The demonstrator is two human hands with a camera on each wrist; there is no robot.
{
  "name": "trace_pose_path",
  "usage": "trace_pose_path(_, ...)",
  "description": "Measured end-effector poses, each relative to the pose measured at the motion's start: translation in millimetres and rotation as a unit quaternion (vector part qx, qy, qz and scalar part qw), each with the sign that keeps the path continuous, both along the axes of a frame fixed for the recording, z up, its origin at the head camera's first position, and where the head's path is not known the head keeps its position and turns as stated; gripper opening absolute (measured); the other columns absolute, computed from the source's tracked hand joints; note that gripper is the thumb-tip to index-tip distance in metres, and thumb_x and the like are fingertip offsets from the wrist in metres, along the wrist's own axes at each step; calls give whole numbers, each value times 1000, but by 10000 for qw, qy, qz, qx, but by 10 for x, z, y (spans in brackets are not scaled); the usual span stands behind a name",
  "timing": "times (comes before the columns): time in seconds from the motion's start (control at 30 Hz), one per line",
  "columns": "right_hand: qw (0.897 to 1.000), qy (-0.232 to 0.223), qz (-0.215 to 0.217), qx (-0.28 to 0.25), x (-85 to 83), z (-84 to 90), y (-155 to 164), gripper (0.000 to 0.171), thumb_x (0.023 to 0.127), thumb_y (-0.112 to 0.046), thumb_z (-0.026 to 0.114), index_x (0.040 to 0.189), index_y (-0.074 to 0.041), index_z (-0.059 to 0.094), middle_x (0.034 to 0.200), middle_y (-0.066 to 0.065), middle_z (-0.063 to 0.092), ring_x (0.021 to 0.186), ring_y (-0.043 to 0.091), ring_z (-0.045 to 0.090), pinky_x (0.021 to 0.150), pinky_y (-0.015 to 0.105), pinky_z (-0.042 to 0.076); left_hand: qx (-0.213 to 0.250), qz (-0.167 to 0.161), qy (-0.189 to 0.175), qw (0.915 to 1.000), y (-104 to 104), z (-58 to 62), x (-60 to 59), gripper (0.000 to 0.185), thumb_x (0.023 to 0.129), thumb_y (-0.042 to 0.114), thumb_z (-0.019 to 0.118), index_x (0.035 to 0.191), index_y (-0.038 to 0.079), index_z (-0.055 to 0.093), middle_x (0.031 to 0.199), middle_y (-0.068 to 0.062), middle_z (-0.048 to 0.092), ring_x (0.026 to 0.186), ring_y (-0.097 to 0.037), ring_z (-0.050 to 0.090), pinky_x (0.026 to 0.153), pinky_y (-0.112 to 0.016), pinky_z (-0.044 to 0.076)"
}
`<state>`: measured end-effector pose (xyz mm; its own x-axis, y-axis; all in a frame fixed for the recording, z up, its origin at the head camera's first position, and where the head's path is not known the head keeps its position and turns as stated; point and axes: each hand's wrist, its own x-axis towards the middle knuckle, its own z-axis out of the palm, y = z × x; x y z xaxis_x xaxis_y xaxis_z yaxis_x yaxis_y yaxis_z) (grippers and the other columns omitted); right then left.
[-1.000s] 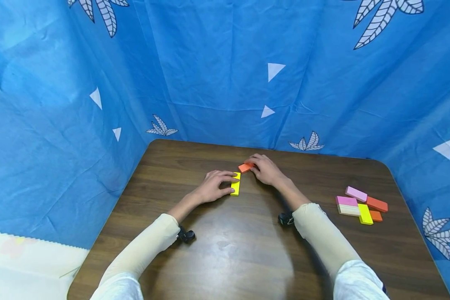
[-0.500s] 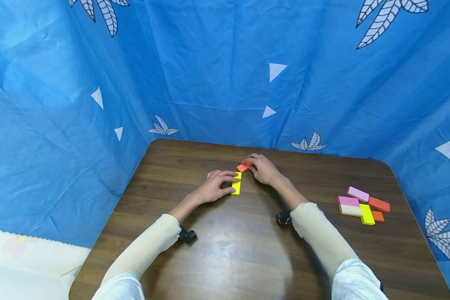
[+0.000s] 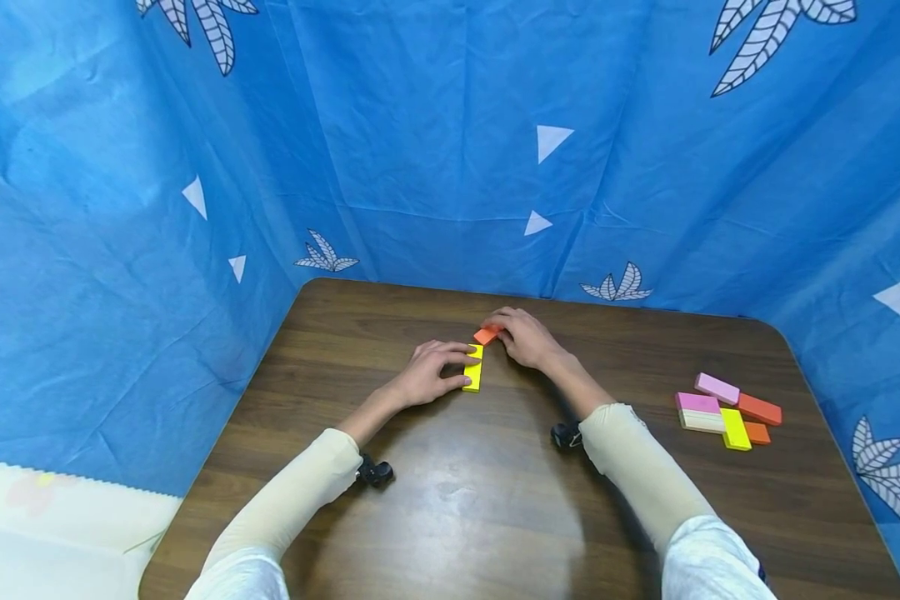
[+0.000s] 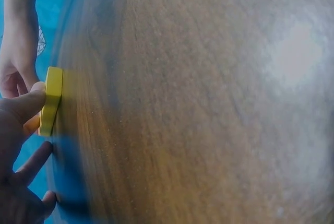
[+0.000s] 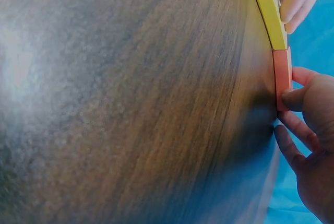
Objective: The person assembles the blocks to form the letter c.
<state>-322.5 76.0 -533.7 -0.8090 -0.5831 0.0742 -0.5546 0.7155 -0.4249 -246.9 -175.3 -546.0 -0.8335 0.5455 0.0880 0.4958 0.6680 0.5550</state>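
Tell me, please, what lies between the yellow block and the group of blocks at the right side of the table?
In the head view, only the right hand, its forearm and bare table lie between the yellow block and the block group.

Before you, a dark wood-grain tabletop (image 3: 495,500) with rounded corners, a bright glare on its near half, blue cloth (image 3: 435,150) with white leaves and triangles hung round three sides, pale flooring (image 3: 52,533) at your lower left.
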Motion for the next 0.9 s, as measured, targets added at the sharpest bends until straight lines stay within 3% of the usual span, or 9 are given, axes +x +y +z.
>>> trace_pose_path(0.2,10000,3,58,4,-2,-23,-17,33,107,-6,62,137,-15,72,149,10,66,141,36,60,122,58,48,-127,-15,-110,9999,-8,9,23,41,102,33,76,142,23,73,158,-1,62,148,-31,54,130,-66,26)
trace_pose_path(0.53,10000,-25,9,-36,9,-9,-31,33,107,-5,62,137,-15,72,150,10,65,141,37,59,123,57,47,87,-45,-55,9999,0,-19,18,41,101,30,77,140,20,74,156,-4,63,145,-35,55,128,-72,25)
trace_pose_path(0.77,9978,-28,37,-660,69,-16,61,47,107,-4,64,153,-11,59,158,15,56,147,38,54,124,61,46,-54,15,-107,9999,10,10,16,41,102,32,76,142,24,73,158,-1,62,148,-31,54,132,-70,22)
trace_pose_path(0.9,9960,-107,-74,-887,149,2,254,52,106,-6,66,156,-10,55,156,15,55,142,37,56,119,60,49,-29,25,-149,9999,18,11,20,41,101,31,77,141,23,73,157,-1,62,149,-32,54,132,-70,22)
